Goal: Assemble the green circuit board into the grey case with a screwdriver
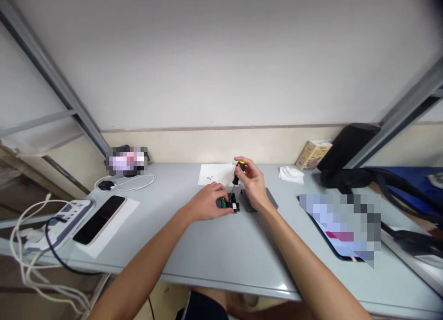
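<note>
My left hand [209,202] is closed round a small black device with a green circuit board [226,204], steadying it on the desk. In my right hand [254,180] is a screwdriver [236,177] with a black and yellow handle, gripped near its top. Its shaft points down and its tip meets the device, though the exact contact spot is too small to make out. Under my right wrist lies a dark grey flat panel [270,200]. Behind the device is a white sheet of paper [221,170] with several tiny dark screws [209,178] on it.
At left are a phone [100,220] on paper, a power strip [60,223] with tangled cables, and a charger [106,185]. A blurred screen [127,160] stands behind. To the right are a crumpled tissue [291,174], a box [313,154] and a tablet [339,232].
</note>
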A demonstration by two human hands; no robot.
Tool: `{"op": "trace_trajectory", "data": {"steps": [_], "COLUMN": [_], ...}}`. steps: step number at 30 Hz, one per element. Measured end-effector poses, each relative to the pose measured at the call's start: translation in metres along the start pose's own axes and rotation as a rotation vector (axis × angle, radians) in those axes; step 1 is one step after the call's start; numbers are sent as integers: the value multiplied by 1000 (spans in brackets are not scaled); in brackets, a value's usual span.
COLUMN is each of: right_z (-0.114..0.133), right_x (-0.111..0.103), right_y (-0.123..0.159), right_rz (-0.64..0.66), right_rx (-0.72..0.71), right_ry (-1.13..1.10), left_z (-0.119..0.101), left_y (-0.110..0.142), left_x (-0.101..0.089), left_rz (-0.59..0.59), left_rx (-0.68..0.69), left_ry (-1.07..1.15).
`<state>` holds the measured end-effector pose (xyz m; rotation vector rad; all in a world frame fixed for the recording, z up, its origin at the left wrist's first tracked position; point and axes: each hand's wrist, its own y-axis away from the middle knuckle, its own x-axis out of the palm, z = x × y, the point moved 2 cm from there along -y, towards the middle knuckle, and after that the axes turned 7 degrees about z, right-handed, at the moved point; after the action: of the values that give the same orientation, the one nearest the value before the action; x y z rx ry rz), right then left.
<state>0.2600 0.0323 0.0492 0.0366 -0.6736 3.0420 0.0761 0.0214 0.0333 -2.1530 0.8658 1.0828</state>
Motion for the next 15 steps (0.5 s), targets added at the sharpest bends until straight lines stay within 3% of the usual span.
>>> {"op": "trace_trajectory", "data": {"steps": [15], "right_z": [-3], "right_x": [0], "right_y": [-2], "right_rz": [70], "right_rx": [-4], "right_ry": [-19], "left_z": [3], "left_y": [0], "left_x": [1], "left_rz": [-5], "left_rx": [0], "left_ry": [-7]}}
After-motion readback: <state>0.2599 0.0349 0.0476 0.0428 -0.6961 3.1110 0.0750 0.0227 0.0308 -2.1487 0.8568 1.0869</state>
